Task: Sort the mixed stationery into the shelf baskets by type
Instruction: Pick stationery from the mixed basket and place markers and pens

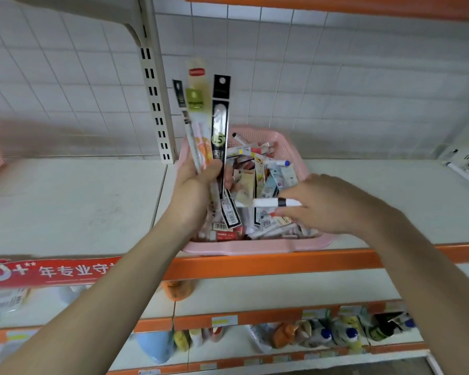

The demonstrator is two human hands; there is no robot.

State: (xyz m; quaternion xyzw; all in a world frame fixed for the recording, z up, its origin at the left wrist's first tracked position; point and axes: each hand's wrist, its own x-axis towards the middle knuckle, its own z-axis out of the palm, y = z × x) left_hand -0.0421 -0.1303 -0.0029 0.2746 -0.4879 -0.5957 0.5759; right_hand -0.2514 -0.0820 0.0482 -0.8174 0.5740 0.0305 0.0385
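So my left hand [198, 190] is gripping a bunch of long pen packs [219, 117] that stick up toward 12 o'clock, at the 9 o'clock side of the pink basket [255, 247]. My right hand [333, 204], at 3 o'clock, pinches a white marker [266, 203] with a black band, held sideways above the mixed stationery [266, 169] piled in the basket on the shelf [79, 207].
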